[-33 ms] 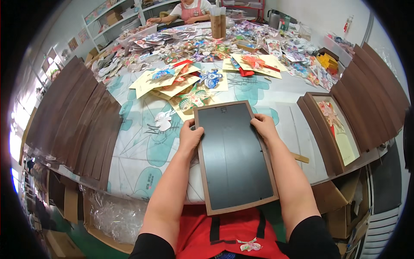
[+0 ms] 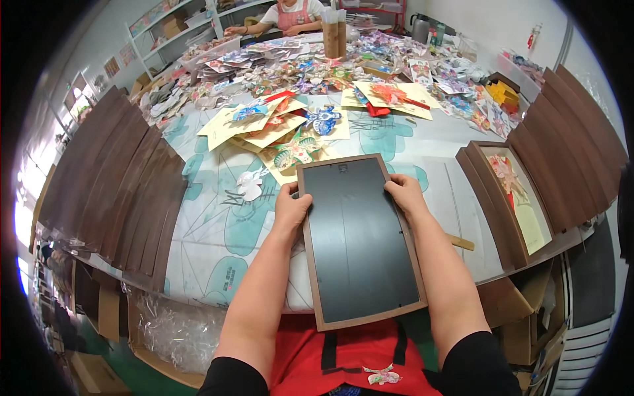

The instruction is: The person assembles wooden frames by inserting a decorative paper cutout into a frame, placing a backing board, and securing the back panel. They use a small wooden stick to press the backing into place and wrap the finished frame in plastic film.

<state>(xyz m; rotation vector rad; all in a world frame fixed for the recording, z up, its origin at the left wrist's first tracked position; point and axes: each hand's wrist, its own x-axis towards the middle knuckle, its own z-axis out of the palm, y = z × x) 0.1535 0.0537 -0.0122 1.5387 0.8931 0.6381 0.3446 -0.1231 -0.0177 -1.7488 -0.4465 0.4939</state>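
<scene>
Between my hands I hold a brown picture frame (image 2: 362,241) with a dark, smooth panel set inside its rim, tilted over the near edge of the table. My left hand (image 2: 291,206) grips its left side near the far end, thumb on the rim. At the opposite side my right hand (image 2: 405,193) clasps the rim the same way. Just past the frame lie cream cards (image 2: 228,129) with colourful kite-shaped pieces, one a green and red figure (image 2: 297,152). A white cut-out piece (image 2: 250,185) rests left of my left hand. The fingers under the frame are hidden.
Stacked brown frames stand at the left (image 2: 109,191) and the right (image 2: 568,142); one framed piece (image 2: 518,198) shows its card. A flat wooden stick (image 2: 460,242) lies by my right forearm. Heaped colourful pieces (image 2: 297,76) cover the far table, where a person (image 2: 294,18) sits.
</scene>
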